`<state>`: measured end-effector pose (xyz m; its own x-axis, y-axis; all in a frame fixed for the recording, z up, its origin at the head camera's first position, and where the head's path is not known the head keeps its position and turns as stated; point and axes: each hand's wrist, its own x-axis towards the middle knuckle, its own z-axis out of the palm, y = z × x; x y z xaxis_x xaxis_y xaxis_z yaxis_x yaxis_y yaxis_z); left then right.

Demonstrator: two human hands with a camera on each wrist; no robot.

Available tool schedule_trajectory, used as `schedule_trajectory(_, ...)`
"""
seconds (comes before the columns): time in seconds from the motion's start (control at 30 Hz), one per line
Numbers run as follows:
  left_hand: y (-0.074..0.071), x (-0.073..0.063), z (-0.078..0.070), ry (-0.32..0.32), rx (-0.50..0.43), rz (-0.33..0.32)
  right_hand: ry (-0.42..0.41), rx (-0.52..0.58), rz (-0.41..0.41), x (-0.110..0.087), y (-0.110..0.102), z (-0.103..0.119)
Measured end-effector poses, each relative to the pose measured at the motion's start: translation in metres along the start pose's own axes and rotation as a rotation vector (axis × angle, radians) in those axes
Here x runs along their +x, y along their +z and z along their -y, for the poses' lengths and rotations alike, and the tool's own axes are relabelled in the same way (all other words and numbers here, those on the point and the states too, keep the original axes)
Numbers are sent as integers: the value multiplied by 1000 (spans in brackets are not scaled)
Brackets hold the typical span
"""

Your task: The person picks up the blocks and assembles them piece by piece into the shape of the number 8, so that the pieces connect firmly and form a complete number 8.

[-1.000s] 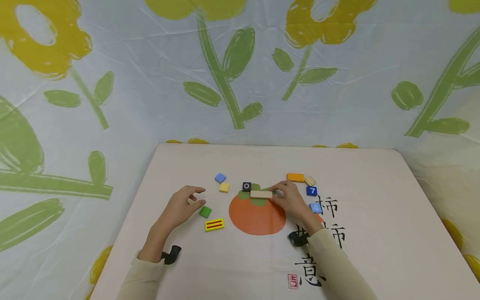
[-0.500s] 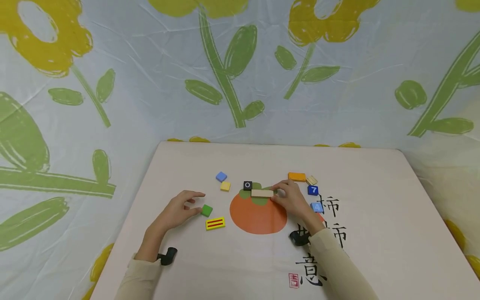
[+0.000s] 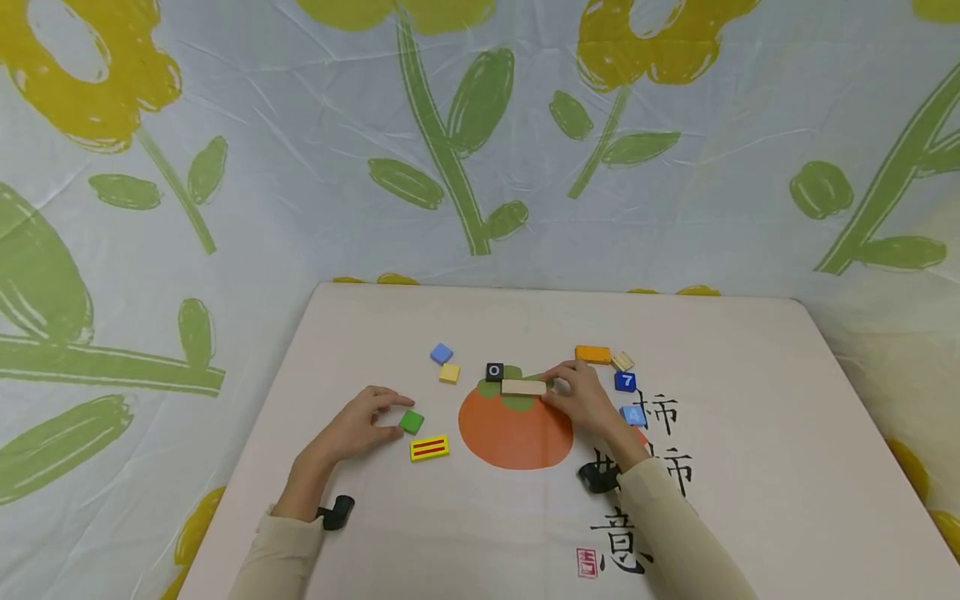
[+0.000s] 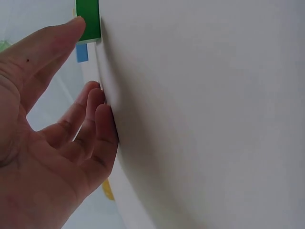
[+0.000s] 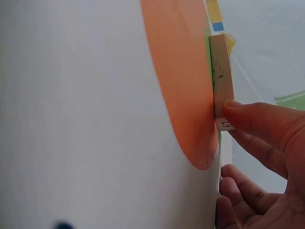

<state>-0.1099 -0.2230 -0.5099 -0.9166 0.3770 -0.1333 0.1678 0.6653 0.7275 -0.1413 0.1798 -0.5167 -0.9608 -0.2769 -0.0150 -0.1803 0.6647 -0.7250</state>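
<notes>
At the right end of a long plain wooden block (image 3: 523,387), my right hand (image 3: 581,400) pinches it between thumb and index finger. The block lies over the printed orange persimmon's green leaves; the right wrist view shows the thumb on the wooden block (image 5: 222,76). A black block with a white ring (image 3: 495,372) sits by its left end. My left hand (image 3: 358,425) is spread beside a green block (image 3: 411,422), thumb and index finger on either side of it. In the left wrist view the thumb tip is at the green block (image 4: 88,21); the other fingers are loosely bent.
A yellow block with red stripes (image 3: 429,448) lies nearer than the green one. Beyond are a yellow block (image 3: 449,373) and a blue block (image 3: 441,353). To the right lie an orange block (image 3: 592,355), a small wooden block (image 3: 622,361) and blue number blocks (image 3: 625,382).
My left hand has come down and closer to the green block, its thumb and index finger now near the block's sides. The right hand keeps its hold on the wooden block.
</notes>
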Motion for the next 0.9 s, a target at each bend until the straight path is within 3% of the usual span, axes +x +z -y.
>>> schedule_trajectory(0.27,3,1,2,19,100,-5,15,11,10,1,-1,2)
schedule_trajectory(0.6,4,1,-1,39,112,-22,20,11,7,2,-1,1)
schedule_trajectory(0.9,6,0,3,10,108,-27,13,8,-1,0,3,0)
